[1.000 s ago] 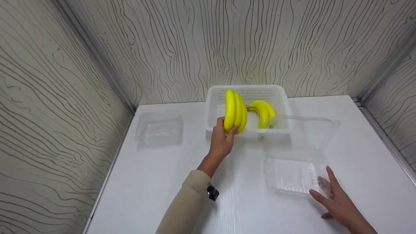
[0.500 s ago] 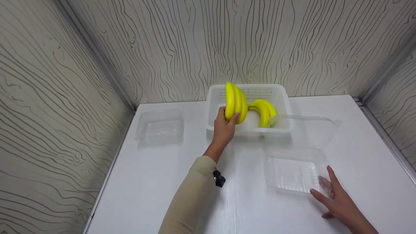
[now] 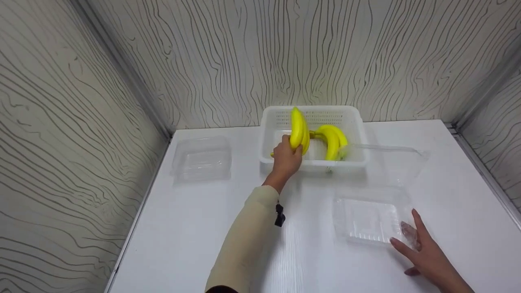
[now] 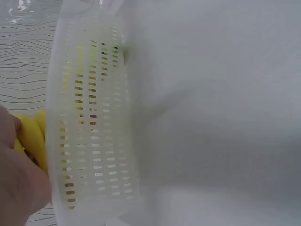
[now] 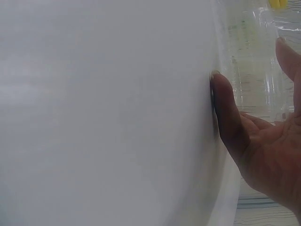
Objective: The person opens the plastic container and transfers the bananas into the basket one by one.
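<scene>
My left hand (image 3: 286, 158) grips a bunch of yellow bananas (image 3: 298, 129) by its lower end, holding it upright over the left part of a white slotted basket (image 3: 270, 122). A second banana bunch (image 3: 333, 139) lies inside the basket to the right. In the left wrist view the basket wall (image 4: 91, 117) fills the left side, with banana (image 4: 33, 139) and my hand (image 4: 19, 183) at the edge. My right hand (image 3: 421, 252) rests flat with straight fingers against the near right corner of an open clear clamshell box (image 3: 368, 217). In the right wrist view its fingers (image 5: 228, 115) touch the clear plastic (image 5: 254, 61).
A second clear clamshell box (image 3: 201, 158), closed, sits at the table's far left. The open box's lid (image 3: 386, 162) stands up just right of the basket. Patterned walls enclose the white table (image 3: 183, 236) on three sides.
My left hand has carried the banana bunch to the right and lowered it over the basket. The right hand has stayed at the clamshell box.
</scene>
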Available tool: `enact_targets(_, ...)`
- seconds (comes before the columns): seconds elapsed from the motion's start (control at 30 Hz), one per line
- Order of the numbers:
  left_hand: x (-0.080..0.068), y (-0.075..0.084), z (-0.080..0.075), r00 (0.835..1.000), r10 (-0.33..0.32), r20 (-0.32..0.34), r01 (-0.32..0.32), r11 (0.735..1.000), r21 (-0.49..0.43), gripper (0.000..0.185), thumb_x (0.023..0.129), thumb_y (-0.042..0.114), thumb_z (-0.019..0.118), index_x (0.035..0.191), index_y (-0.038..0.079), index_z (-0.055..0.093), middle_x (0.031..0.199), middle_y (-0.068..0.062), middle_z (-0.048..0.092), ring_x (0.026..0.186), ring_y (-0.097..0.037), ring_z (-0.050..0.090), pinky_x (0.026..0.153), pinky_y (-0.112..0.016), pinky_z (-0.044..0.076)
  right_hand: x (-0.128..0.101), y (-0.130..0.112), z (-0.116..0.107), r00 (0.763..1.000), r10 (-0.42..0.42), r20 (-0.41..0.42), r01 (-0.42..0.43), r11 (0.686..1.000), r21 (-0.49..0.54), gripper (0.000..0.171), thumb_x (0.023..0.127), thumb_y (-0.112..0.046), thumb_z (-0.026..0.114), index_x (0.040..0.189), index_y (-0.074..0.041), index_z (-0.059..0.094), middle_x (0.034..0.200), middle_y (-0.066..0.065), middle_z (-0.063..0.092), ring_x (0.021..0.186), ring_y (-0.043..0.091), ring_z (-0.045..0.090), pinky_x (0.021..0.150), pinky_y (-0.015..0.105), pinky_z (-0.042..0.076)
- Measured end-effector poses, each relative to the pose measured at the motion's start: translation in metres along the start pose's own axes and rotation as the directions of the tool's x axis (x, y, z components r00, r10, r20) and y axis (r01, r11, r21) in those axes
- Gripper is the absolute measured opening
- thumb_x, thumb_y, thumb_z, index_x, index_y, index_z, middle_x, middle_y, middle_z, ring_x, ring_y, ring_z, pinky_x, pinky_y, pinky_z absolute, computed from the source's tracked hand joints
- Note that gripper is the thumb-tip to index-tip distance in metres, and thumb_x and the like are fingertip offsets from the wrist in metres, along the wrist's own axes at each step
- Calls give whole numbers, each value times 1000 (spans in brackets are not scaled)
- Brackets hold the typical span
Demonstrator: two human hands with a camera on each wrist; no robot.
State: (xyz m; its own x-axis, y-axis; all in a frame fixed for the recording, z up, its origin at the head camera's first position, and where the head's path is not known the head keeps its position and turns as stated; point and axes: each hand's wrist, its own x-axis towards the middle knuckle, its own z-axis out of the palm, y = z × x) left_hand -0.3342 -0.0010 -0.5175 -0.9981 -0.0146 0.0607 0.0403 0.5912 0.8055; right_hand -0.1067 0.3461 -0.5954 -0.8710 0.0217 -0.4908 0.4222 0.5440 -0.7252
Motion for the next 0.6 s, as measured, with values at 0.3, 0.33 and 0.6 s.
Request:
enact_targets(0.3, 9, 3, 8, 1000, -14, -19, 19, 951, 310, 35, 107, 37, 65, 129, 10, 64, 112, -3, 76, 102, -21, 69, 109, -43, 43, -2, -2, -1, 1000, 3, 1, -3, 1000, 9, 121, 102, -56, 66, 155, -46, -42, 172, 32, -26, 148, 77, -3, 69, 46, 68)
enact_targets(0.33, 9, 4, 9, 999, -27, -24, 33, 944, 329, 36, 106, 39, 65, 129, 10, 64, 113, -3, 76, 104, -21, 70, 111, -43, 42, -2, -2, -1, 1000, 3, 5, -3, 1000, 16, 121, 102, -56, 66, 155, -47, -42, 171, 31, -27, 148, 77, -4, 70, 46, 68)
enact_targets(0.6, 14, 12, 11, 986, -168, 18, 145, 894, 423, 43, 105, 33, 67, 141, 10, 61, 130, -5, 76, 121, -21, 71, 123, -44, 37, -2, -1, 0, 1000, 12, 11, -13, 999, 41, 119, 103, -55, 66, 153, -50, -42, 171, 29, -29, 149, 76, -5, 71, 47, 68)
